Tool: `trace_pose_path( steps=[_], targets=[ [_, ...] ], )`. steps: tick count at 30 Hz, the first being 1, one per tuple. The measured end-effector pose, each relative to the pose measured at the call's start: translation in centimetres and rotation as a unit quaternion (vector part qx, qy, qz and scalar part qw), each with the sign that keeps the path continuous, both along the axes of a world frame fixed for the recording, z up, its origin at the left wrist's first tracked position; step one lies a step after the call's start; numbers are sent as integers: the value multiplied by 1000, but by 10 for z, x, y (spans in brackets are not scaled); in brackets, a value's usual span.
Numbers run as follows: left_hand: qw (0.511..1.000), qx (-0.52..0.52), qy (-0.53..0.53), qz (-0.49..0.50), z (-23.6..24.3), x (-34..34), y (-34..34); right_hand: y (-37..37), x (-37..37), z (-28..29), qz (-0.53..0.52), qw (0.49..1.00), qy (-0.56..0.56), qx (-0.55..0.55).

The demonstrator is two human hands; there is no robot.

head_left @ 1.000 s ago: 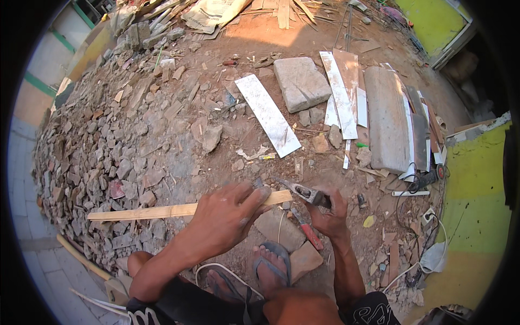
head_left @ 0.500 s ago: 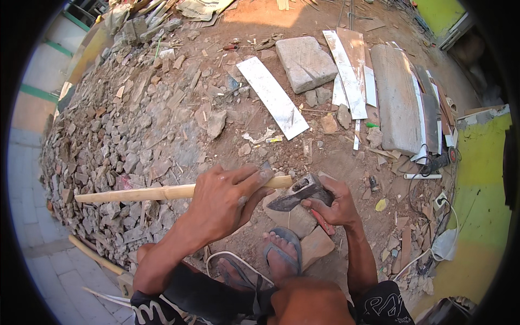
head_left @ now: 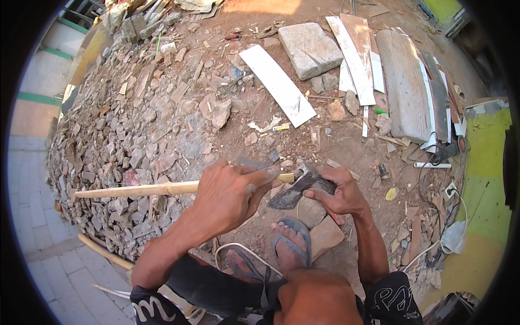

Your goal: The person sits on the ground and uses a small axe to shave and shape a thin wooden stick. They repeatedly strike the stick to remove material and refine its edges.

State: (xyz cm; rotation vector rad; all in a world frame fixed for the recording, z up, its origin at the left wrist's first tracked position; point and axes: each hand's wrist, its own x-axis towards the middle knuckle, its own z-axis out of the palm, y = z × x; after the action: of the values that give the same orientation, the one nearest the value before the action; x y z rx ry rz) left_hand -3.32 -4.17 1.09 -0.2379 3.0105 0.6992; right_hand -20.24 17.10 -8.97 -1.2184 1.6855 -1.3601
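My left hand is closed around a pale bamboo pole, which runs out to the left over the rubble. A flat grey piece shows beside its fingers; most of it is hidden, and I cannot tell its kind. My right hand grips a dark metal tool head with a wide blade and a hollow socket. The pole's right end meets the socket's mouth; how far it sits inside cannot be made out. Under the tool head lies a partly covered red object.
Broken rubble covers the left side. Ahead lie a white board, a concrete block and a long weathered slab. A corded power tool and a white cable are at right. My sandalled feet stand below.
The pole's end and the tool head's socket have come together, closing the small gap between them. More of the grey piece by my left fingers shows. The whole view has shifted slightly.
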Motion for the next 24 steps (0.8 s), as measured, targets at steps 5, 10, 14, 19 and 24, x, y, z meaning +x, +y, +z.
trace_pose_path(
  steps=[5, 10, 14, 19, 24],
  targets=[
    [999, -34, -1, -14, 1, 1, 2, -6, 3, 3, -7, 999, -37, -4],
    [997, -65, -33, -29, 6, 2, 3, -8, 5, 0, 4, 999, -31, -9],
    [998, -55, -11, -40, -1, 6, 2, -9, 4, 2, 21, 1000, -3, -17],
    [999, -17, 2, 28, -9, 9, 8, -11, 4, 3, 27, 999, -20, -23],
    [997, -55, 48, 20, -9, 9, 15, -12, -1, -1, 43, 998, 16, -33]
  ],
)
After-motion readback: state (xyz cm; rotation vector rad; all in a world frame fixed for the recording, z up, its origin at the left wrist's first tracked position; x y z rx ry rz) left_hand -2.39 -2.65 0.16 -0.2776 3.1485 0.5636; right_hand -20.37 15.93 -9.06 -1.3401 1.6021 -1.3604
